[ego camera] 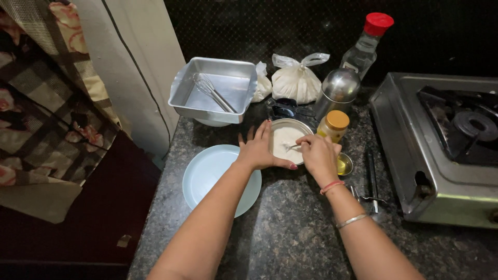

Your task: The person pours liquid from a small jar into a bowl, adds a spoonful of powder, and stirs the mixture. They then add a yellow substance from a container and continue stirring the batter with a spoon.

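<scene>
A small steel bowl (284, 130) with white batter sits on the dark granite counter (290, 233). My left hand (259, 150) rests against the bowl's left rim, fingers spread. Over the bowl's right side my right hand (319, 154) is closed on a small spoon (291, 147) whose tip dips into the batter. A pale blue plate (207, 173) lies just left of the bowl, under my left wrist.
Behind stand a square metal pan (228, 85) holding a whisk (212, 92), two tied white bags (296, 80), a steel canister (338, 89), a red-capped clear bottle (365, 44) and a yellow-lidded jar (334, 124). A gas stove (446, 145) sits at the right; tongs (371, 181) lie beside it.
</scene>
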